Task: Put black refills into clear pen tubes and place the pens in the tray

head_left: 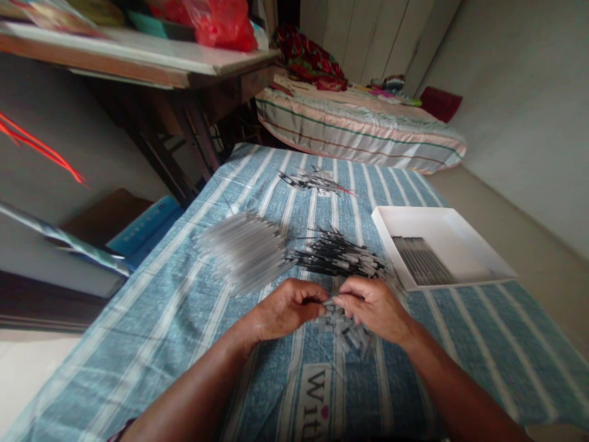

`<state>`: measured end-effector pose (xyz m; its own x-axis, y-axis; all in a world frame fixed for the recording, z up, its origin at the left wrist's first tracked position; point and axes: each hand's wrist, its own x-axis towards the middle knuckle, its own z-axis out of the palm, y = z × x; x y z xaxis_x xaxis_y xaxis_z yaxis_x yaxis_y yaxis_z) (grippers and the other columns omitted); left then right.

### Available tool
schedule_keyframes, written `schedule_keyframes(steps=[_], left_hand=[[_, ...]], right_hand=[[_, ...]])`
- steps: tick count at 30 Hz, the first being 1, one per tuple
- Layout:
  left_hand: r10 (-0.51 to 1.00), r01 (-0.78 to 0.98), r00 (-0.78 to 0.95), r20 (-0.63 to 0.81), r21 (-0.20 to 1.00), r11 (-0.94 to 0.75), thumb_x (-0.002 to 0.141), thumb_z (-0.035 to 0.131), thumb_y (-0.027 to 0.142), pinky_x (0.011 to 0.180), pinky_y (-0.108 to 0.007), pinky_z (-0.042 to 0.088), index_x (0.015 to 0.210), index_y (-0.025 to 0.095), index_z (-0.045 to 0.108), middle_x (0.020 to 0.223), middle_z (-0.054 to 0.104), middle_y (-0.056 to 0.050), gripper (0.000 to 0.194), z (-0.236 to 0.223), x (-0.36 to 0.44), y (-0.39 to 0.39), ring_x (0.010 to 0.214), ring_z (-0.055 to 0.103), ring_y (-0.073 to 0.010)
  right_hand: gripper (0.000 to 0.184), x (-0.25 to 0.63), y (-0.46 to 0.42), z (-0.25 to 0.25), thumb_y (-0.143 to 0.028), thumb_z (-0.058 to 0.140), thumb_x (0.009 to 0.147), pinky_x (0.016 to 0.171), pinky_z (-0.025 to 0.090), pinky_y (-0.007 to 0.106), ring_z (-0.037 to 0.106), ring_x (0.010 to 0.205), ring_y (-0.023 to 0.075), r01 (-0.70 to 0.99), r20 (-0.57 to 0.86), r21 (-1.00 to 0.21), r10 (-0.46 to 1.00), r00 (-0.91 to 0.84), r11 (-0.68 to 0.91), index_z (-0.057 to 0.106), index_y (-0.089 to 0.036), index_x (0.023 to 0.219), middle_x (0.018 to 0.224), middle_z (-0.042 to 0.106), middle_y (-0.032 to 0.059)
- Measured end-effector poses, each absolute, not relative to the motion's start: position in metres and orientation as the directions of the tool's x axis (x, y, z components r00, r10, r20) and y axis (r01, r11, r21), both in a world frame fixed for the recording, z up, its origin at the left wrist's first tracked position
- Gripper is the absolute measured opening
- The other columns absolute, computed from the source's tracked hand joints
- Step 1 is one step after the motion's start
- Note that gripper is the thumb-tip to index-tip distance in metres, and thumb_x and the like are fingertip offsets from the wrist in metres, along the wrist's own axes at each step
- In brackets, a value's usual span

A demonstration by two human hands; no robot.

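Both hands meet near the middle of the table, over a pile of short grey pieces (356,337). My left hand (289,307) is closed in a pinch, thumb against fingers. Opposite it, my right hand (375,307) pinches too, its fingertips almost touching the left ones. Whatever is between them is small, greyish and mostly hidden. Just beyond lies a heap of thin black and grey pen-like sticks (338,255). A wide bundle of clear, slender tubes (248,252) lies to the left of that heap.
On the right, a white shallow box (478,242) holds a row of dark-tipped sticks (423,261). Farther back are loose thin pieces (315,180) on the striped tablecloth (184,331). A wooden table (202,70) with a red bag (225,27) stands left; a bed (359,123) is behind.
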<state>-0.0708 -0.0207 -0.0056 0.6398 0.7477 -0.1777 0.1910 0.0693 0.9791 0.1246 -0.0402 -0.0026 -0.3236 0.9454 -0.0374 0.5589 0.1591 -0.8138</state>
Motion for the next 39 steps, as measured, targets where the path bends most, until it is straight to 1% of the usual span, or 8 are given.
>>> schedule_keyframes(steps=[3,8,13,20,28,30,36,39], left_hand=[[0.752,0.181,0.64,-0.16,0.982,0.054,0.074,0.059,0.023,0.056,-0.019,0.04,0.077,0.013,0.067,0.066,0.058,0.001,0.013,-0.005,-0.07,-0.021,0.063,0.049,-0.0112],[0.785,0.172,0.606,-0.132,0.985,0.033,0.074,0.059,0.021,0.053,-0.018,0.039,0.075,0.012,0.065,0.064,0.057,0.001,0.011,-0.008,-0.068,-0.021,0.06,0.048,-0.0101],[0.84,0.198,0.539,-0.064,0.979,-0.052,0.073,0.062,0.021,0.052,-0.019,0.038,0.076,0.012,0.064,0.063,0.056,0.002,0.01,-0.012,-0.068,-0.02,0.058,0.048,-0.0094],[0.827,0.266,0.558,0.068,0.93,-0.255,0.083,0.051,0.025,0.068,-0.025,0.044,0.09,0.014,0.067,0.081,0.066,-0.004,0.02,-0.008,-0.073,-0.016,0.074,0.059,-0.0158],[0.872,0.379,0.466,0.153,0.856,-0.352,0.08,0.055,0.025,0.063,-0.023,0.042,0.079,0.017,0.067,0.073,0.064,-0.002,0.014,-0.005,-0.075,-0.016,0.068,0.058,-0.0142],[0.896,0.395,0.401,0.19,0.847,-0.357,0.079,0.058,0.026,0.063,-0.022,0.041,0.076,0.018,0.067,0.071,0.064,-0.001,0.013,-0.006,-0.076,-0.015,0.067,0.057,-0.0138],[0.962,0.366,0.23,0.146,0.903,-0.224,0.075,0.063,0.03,0.055,-0.021,0.036,0.074,0.017,0.067,0.064,0.062,0.001,0.014,-0.008,-0.079,-0.011,0.059,0.052,-0.012],[0.971,0.231,0.225,0.078,0.964,-0.131,0.074,0.063,0.029,0.055,-0.021,0.037,0.072,0.015,0.066,0.062,0.061,0.001,0.014,-0.008,-0.078,-0.009,0.058,0.05,-0.0113]], right_hand=[[0.038,0.124,-0.041,-0.002,-0.038,0.046,0.086,0.04,0.033,0.017,0.046,0.038,0.0064,0.545,-0.094,-0.832,0.943,-0.32,0.102,0.045,-0.018,0.054,0.047,0.051,-0.0039],[0.022,0.123,-0.04,-0.001,-0.034,0.052,0.083,0.042,0.036,0.016,0.049,0.042,0.0066,0.492,-0.062,-0.863,0.944,-0.323,0.112,0.053,-0.018,0.068,0.053,0.054,-0.0046],[0.024,0.12,-0.035,0.003,-0.034,0.052,0.083,0.04,0.035,0.016,0.046,0.039,0.0062,0.485,-0.068,-0.871,0.958,-0.279,0.079,0.052,-0.018,0.065,0.05,0.053,-0.0048],[0.03,0.114,-0.024,0.012,-0.034,0.052,0.083,0.041,0.035,0.016,0.046,0.039,0.0059,0.518,-0.016,-0.847,0.968,-0.25,0.12,0.051,-0.018,0.058,0.047,0.053,-0.0046],[0.038,0.119,-0.018,0.01,-0.041,0.043,0.088,0.039,0.033,0.017,0.046,0.036,0.0065,0.564,-0.049,-0.816,0.958,-0.281,0.124,0.049,-0.018,0.057,0.047,0.053,-0.0043],[0.032,0.124,-0.018,0.006,-0.036,0.045,0.087,0.045,0.036,0.018,0.052,0.043,0.0086,0.664,-0.022,-0.721,0.951,-0.308,0.199,0.056,-0.017,0.063,0.05,0.057,-0.0028],[0.015,0.124,-0.019,0.0,-0.021,0.054,0.08,0.058,0.037,0.025,0.065,0.069,0.0207,0.905,-0.19,-0.131,0.886,-0.423,0.404,0.069,-0.021,0.077,0.07,0.07,0.0068],[0.018,0.118,-0.02,0.001,-0.019,0.051,0.081,0.058,0.038,0.026,0.066,0.071,0.0227,0.897,-0.244,-0.039,0.867,-0.436,0.44,0.069,-0.02,0.078,0.072,0.071,0.0093]])
